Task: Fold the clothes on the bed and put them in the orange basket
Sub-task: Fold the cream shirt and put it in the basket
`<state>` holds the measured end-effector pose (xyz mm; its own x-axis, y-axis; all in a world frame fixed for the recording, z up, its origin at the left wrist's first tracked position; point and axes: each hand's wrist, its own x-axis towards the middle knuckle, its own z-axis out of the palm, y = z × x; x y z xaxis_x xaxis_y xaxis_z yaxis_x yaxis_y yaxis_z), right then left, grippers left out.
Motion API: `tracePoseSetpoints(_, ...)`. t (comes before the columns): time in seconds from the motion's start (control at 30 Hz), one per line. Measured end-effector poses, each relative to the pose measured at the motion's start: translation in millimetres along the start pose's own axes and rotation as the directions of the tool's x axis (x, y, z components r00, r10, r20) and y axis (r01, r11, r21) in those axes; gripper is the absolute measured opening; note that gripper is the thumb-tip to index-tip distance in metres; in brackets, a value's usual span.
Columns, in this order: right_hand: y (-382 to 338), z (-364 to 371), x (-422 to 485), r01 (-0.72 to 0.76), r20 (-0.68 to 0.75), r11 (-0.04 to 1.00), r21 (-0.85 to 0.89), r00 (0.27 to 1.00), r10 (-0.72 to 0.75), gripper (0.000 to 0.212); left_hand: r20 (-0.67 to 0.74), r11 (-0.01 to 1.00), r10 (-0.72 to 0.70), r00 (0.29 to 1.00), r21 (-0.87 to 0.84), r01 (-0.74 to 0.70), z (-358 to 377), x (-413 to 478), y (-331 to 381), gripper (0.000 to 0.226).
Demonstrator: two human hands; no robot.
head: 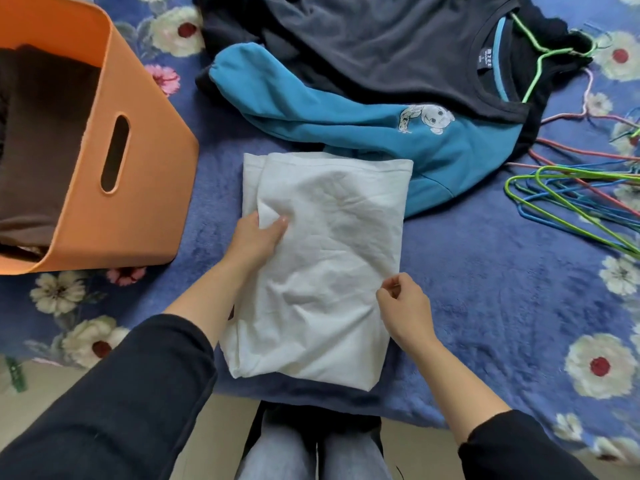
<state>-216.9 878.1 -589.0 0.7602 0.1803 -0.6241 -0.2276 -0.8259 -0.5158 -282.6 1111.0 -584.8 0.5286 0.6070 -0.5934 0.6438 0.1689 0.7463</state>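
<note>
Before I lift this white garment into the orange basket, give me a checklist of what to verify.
1. Grip: left hand holds the white garment's left edge, right hand pinches its right edge: ok.
2. Nothing lying on it: ok.
3. Clear of other clothes: far corner overlaps the teal sweatshirt: not ok.
4. Fold smooth: creases across the top: not ok.
5. Room in the orange basket: brown clothes inside, space above them: ok.
6. Layers underneath tidy: cannot tell.

The left hand and right hand pinch a folded white garment on the floral bed, beside an orange basket.
</note>
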Motion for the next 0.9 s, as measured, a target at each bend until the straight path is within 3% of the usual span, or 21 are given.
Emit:
tracePoseSetpoints(0.13,4.7,-4.9,5.6,0.028,-0.049,0.999,0.037,0.998,-0.026,0.006,-0.15,0.977,0.209,0.966,0.075,-0.2,-5.6,8.5,2.3,0.038)
tracePoseSetpoints(0.23,9.9,-2.2,7.3,0.005,-0.037,0.999,0.054,0.999,-0.003,0.013,-0.217,0.994,0.113,0.97,0.035,-0.108,-17.3,9.0,-16.1,0.037)
tracePoseSetpoints(0.37,12.8,2.6,2.7,-0.069,0.101,0.995,0.077,0.993,0.061,0.019,-0.13,0.995,-0.061,0.99,-0.092,0.049,-25.2,-6.5,-36.8,0.033)
tracePoseSetpoints(0.5,15.2,1.3,-1.4,-0.106,0.183,0.99,0.094,0.979,0.088,0.02,-0.035,0.995,-0.018,0.999,-0.103,0.014,-26.6,-12.9,-37.4,0.025)
tracePoseSetpoints(0.7,19.4,4.6,0.1,-0.084,0.193,0.996,0.0,0.978,0.083,0.021,0.022,0.985,-0.005,1.0,-0.17,0.008,-16.9,22.8,25.0,0.022)
tracePoseSetpoints(0.77,20.3,8.3,0.9,-0.059,0.178,0.998,-0.03,0.982,0.064,0.019,0.06,0.99,0.094,0.994,-0.111,-0.087,-17.6,32.9,36.7,0.017)
tracePoseSetpoints(0.9,22.2,12.8,2.4,-0.034,0.173,0.997,-0.069,0.984,0.045,0.016,0.044,0.959,0.274,0.961,-0.083,-0.27,-24.9,35.7,33.7,0.053)
